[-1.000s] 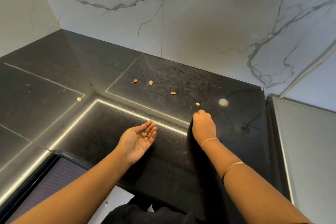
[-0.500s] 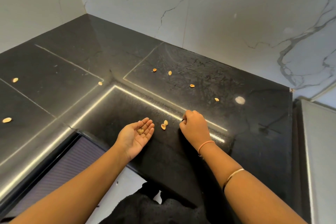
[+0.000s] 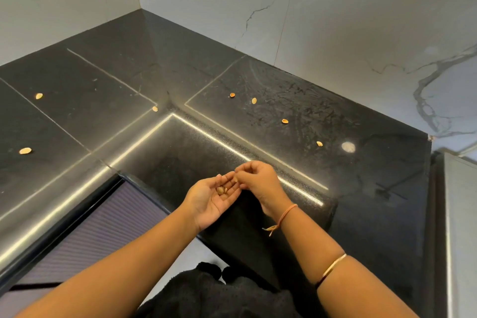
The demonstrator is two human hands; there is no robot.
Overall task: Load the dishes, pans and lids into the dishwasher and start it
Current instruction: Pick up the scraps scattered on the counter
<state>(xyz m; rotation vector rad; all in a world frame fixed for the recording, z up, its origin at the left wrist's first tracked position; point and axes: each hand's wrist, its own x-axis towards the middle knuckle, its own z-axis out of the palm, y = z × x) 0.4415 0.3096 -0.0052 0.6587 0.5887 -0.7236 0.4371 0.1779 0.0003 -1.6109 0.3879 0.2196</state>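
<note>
We seem to be tidying first; no dishes or dishwasher show here. Our left hand (image 3: 209, 200) lies wide, cupping nut shells (image 3: 221, 190); our right hand (image 3: 259, 181) pinches a shell (image 3: 235, 178) over it. Next we should gather the loose shells (image 3: 284, 121) off the surface (image 3: 180, 72)

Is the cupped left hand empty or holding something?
Holding something: a few small tan shells lie in the left hand, palm up.
</note>
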